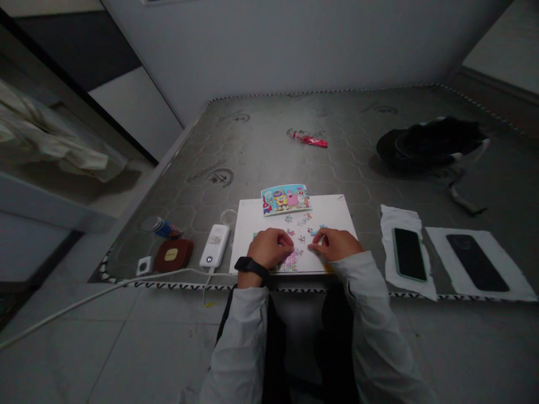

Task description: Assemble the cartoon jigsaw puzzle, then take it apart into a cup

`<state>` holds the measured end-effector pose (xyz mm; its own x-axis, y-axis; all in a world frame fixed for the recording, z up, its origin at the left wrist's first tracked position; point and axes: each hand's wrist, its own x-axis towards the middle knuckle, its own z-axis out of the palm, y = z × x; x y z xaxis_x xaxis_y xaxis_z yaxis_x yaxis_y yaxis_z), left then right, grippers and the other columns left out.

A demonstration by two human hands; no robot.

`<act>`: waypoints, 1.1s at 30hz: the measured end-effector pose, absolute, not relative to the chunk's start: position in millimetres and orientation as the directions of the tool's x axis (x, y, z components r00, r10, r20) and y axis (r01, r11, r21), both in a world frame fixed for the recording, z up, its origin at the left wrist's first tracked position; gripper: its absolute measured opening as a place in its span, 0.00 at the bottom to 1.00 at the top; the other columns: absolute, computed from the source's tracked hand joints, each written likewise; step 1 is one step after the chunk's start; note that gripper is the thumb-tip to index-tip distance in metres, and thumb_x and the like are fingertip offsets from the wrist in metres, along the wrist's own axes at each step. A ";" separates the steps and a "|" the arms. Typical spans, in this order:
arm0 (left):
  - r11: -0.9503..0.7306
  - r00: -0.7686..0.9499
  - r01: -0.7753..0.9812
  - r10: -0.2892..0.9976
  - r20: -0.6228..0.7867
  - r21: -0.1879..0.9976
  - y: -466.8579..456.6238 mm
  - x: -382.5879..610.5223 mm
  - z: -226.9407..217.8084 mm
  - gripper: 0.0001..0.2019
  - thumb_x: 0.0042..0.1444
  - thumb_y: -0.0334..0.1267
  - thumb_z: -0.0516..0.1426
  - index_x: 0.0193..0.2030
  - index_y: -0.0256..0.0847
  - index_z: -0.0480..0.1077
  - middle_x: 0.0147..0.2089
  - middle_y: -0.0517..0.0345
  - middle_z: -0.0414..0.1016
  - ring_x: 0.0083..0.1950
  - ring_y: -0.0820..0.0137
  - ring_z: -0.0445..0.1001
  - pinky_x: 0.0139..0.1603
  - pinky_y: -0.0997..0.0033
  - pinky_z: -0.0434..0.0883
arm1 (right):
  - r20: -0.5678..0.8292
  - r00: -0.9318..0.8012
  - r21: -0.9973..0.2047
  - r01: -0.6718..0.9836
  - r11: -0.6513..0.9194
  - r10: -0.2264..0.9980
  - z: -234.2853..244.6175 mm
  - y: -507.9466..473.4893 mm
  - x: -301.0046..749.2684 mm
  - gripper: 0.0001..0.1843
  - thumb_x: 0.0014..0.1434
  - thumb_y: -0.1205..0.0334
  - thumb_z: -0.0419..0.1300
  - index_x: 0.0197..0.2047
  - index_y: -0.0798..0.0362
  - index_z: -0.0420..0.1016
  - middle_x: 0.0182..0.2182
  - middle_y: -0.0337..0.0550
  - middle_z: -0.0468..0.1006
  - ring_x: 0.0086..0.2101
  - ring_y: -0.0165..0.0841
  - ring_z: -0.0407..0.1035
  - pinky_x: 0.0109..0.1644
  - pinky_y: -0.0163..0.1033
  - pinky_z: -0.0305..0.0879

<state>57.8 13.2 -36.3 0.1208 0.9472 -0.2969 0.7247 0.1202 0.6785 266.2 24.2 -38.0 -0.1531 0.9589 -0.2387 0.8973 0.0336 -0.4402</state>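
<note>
My left hand [269, 247] and right hand [336, 244] curled over pieces [301, 238] on the near board [337, 210]; grip: cannot tell.

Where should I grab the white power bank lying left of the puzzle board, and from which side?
Pinch the power bank across its two long edges near the middle, coming down from above with the left hand, the nearer one. It lies flat with both long edges free of the brown case and the white board. Avoid its near end, where the cable seems plugged in.
</note>
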 end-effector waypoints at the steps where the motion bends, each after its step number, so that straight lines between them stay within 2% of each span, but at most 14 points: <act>1: 0.121 0.122 0.725 0.946 -0.300 0.678 13.2 57.8 -36.4 0.07 0.46 0.35 0.62 0.33 0.44 0.80 0.32 0.59 0.82 0.33 0.69 0.78 0.32 0.72 0.68 | -0.249 -0.184 -0.447 0.893 0.056 0.951 -36.7 23.3 261.2 0.08 0.55 0.54 0.68 0.34 0.48 0.79 0.26 0.36 0.77 0.28 0.31 0.68 0.33 0.37 0.54; 5: 0.126 0.120 0.725 0.945 -0.305 0.677 13.7 57.3 -37.7 0.07 0.46 0.36 0.62 0.33 0.43 0.80 0.32 0.59 0.82 0.33 0.69 0.77 0.32 0.73 0.67 | -0.253 -0.220 -0.436 0.895 0.092 0.942 -35.3 20.4 241.7 0.08 0.57 0.53 0.67 0.37 0.47 0.79 0.27 0.37 0.77 0.30 0.32 0.69 0.34 0.37 0.55; 14: 0.123 0.107 0.744 0.948 -0.299 0.657 13.8 58.0 -37.1 0.07 0.46 0.37 0.62 0.33 0.45 0.81 0.30 0.61 0.81 0.33 0.69 0.78 0.31 0.73 0.66 | -0.307 -0.142 -0.444 0.896 -0.009 0.941 -38.6 19.9 232.7 0.08 0.54 0.54 0.70 0.37 0.46 0.80 0.27 0.36 0.78 0.32 0.32 0.71 0.36 0.36 0.57; 26: 0.128 0.109 0.732 0.947 -0.301 0.669 14.0 58.4 -37.2 0.06 0.45 0.36 0.62 0.32 0.45 0.80 0.30 0.62 0.81 0.32 0.70 0.77 0.31 0.73 0.65 | -0.284 -0.197 -0.464 0.884 0.045 0.938 -33.6 20.4 241.3 0.04 0.55 0.60 0.67 0.37 0.46 0.80 0.26 0.34 0.77 0.30 0.30 0.68 0.34 0.36 0.55; 33: 0.137 0.114 0.722 0.943 -0.312 0.678 14.4 56.8 -37.8 0.07 0.46 0.39 0.63 0.33 0.45 0.80 0.31 0.62 0.82 0.32 0.70 0.77 0.31 0.73 0.66 | -0.278 -0.204 -0.458 0.887 0.057 0.939 -31.9 20.6 242.7 0.05 0.55 0.61 0.67 0.37 0.47 0.80 0.27 0.35 0.77 0.30 0.30 0.68 0.35 0.36 0.55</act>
